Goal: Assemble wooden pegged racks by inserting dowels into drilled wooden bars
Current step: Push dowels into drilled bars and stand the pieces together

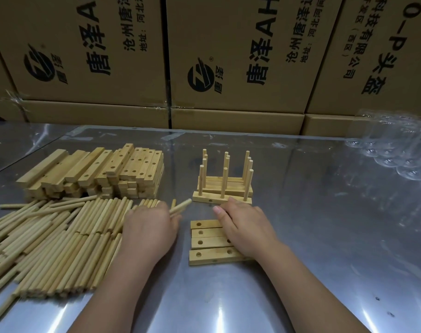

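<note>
Your left hand (149, 228) is curled round a couple of dowels (182, 205), fingers clamped on them. Their tips poke out past your fingers, up and to the right, aiming at the finished racks (222, 192). That hand sits at the right edge of the loose dowel pile (48, 243), which sprawls over the left side of the shiny metal table (324, 236).

Your right hand (246, 228) lies on the four drilled bars (205, 241), which are side by side right in front of you. Its fingers are fairly straight and close together, gripping nothing. It covers the bars' right halves, so only the left-end holes show. One fingertip reaches the front rack's base; touching or just short, can't tell.

The racks stand just behind those bars, pegs upright. The spare bar stack (96, 169) is at the back left, with cardboard boxes (228, 56) behind the table and clear plastic (396, 150) at the far right.
</note>
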